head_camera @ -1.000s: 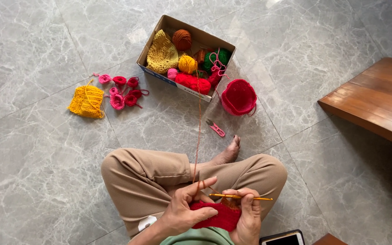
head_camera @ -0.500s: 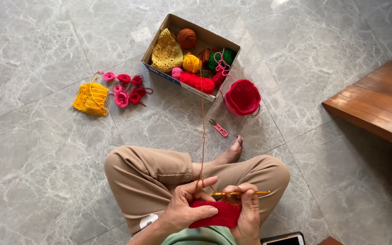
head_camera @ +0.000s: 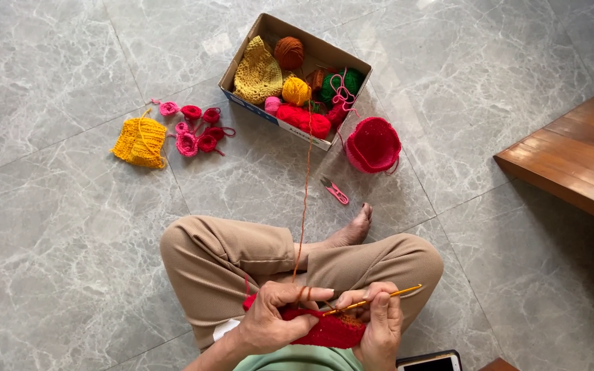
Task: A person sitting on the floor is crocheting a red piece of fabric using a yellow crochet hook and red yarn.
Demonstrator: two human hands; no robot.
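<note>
Underfoot: grey marble floor (head_camera: 70, 227), wooden bench (head_camera: 579, 158) right.

An open brown cardboard box (head_camera: 242, 66) is set on the floor; a dark phone screen (head_camera: 432, 362) is seen beside the knee.

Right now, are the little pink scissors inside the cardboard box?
No, the pink scissors lie on the tiled floor, outside the cardboard box and apart from it, near the person's foot.
</note>
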